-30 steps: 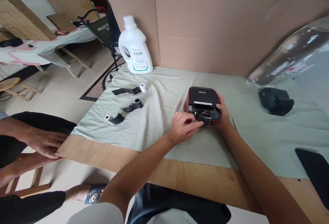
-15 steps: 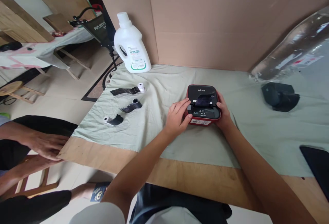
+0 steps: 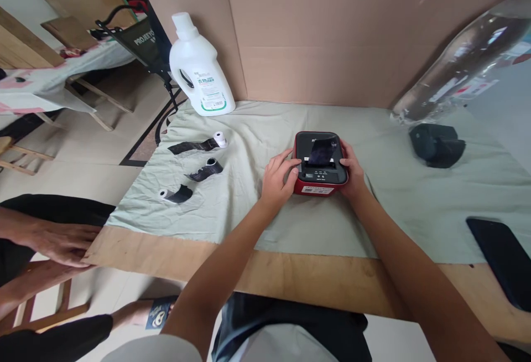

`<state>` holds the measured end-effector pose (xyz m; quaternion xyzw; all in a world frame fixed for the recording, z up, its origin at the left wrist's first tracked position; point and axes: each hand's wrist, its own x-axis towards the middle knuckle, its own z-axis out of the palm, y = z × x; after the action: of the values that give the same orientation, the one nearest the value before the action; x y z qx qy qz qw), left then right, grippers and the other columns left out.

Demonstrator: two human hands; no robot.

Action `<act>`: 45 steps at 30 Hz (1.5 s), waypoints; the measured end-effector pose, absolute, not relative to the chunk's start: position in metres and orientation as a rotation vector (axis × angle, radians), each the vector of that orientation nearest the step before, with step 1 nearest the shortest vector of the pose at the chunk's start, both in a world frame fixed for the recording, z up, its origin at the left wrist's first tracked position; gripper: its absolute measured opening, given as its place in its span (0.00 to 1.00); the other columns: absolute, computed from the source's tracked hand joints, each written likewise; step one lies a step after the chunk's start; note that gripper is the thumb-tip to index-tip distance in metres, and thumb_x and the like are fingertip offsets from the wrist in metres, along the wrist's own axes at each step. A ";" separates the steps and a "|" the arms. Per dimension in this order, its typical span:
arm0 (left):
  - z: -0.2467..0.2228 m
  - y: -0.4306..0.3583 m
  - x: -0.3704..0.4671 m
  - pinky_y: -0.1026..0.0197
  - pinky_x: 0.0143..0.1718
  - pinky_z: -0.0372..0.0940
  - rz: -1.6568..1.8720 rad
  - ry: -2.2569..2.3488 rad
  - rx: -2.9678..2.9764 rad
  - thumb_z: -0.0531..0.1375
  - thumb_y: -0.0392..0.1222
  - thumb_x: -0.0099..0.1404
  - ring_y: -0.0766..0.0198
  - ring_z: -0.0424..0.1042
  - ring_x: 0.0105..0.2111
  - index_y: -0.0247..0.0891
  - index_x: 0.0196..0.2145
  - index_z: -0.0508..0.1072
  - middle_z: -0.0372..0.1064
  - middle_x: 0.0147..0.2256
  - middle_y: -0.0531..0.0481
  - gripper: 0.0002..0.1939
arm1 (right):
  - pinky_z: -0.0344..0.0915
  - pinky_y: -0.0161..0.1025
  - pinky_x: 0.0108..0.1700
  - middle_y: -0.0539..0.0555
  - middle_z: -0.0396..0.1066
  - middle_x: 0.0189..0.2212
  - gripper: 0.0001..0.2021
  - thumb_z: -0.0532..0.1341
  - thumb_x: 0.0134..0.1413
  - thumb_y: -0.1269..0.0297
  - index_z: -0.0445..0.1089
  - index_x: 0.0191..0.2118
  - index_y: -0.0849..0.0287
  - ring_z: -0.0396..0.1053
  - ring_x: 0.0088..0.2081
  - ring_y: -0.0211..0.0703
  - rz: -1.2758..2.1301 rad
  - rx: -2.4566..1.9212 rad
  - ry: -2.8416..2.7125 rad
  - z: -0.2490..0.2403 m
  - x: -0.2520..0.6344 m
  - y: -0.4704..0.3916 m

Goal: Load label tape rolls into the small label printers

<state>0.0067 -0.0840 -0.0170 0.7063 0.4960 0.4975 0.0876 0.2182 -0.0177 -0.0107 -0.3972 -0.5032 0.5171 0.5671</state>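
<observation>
A small red and black label printer [image 3: 320, 176] sits on the cloth in front of me. From a slot in its top stands a dark, glossy strip [image 3: 322, 152], covering part of the lettering on the lid. My left hand [image 3: 279, 179] grips the printer's left side, with its fingertips at the lid's edge. Around the right side wraps my right hand [image 3: 352, 172], its thumb near the top edge and other fingers partly hidden. To the left lie a white-cored roll [image 3: 219, 139] with a dark tail, a second dark roll [image 3: 209, 168] and a third roll [image 3: 177, 193].
A white detergent bottle [image 3: 201, 68] stands at the back left against a cardboard wall [image 3: 307, 35]. On the right are a black device [image 3: 436, 145], a phone [image 3: 501, 259] and a plastic-wrapped bundle [image 3: 460, 66]. Another person's hands [image 3: 62, 243] rest by the table's left corner.
The dark strip reaches further up from the printer's slot and covers more of the lid lettering. Both hands keep their hold. My view has turned slightly, shifting the scene leftward.
</observation>
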 end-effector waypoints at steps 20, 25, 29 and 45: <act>-0.028 -0.080 0.010 0.49 0.60 0.68 1.540 1.524 2.114 0.48 0.50 0.80 0.56 0.72 0.54 0.40 0.54 0.78 0.66 0.61 0.38 0.22 | 0.63 0.56 0.70 0.51 0.72 0.64 0.30 0.61 0.52 0.40 0.71 0.59 0.45 0.65 0.69 0.55 1.097 -0.894 -1.245 -0.026 0.221 -0.019; -0.028 -0.080 0.009 0.51 0.59 0.69 1.545 1.507 2.106 0.47 0.49 0.80 0.57 0.73 0.52 0.40 0.55 0.77 0.66 0.60 0.37 0.22 | 0.65 0.56 0.69 0.52 0.72 0.64 0.30 0.62 0.52 0.39 0.72 0.58 0.45 0.66 0.68 0.56 1.128 -0.901 -1.235 -0.026 0.223 -0.018; -0.025 -0.082 0.008 0.54 0.58 0.70 1.576 1.451 2.159 0.48 0.47 0.80 0.59 0.74 0.51 0.39 0.54 0.77 0.69 0.57 0.38 0.21 | 0.63 0.55 0.70 0.52 0.73 0.63 0.28 0.64 0.50 0.44 0.72 0.56 0.46 0.66 0.68 0.55 1.138 -0.884 -1.172 -0.026 0.223 -0.016; -0.016 -0.080 0.010 0.54 0.58 0.67 1.595 1.419 2.024 0.49 0.44 0.80 0.58 0.73 0.55 0.41 0.48 0.77 0.75 0.54 0.42 0.16 | 0.59 0.52 0.72 0.48 0.74 0.62 0.26 0.66 0.51 0.55 0.75 0.57 0.45 0.65 0.68 0.54 1.234 -0.798 -1.142 -0.031 0.230 -0.009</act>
<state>0.0098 -0.0795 -0.0155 0.6847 0.4800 0.5394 0.0996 0.2298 -0.0087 -0.0313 -0.3438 -0.4921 0.5316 0.5975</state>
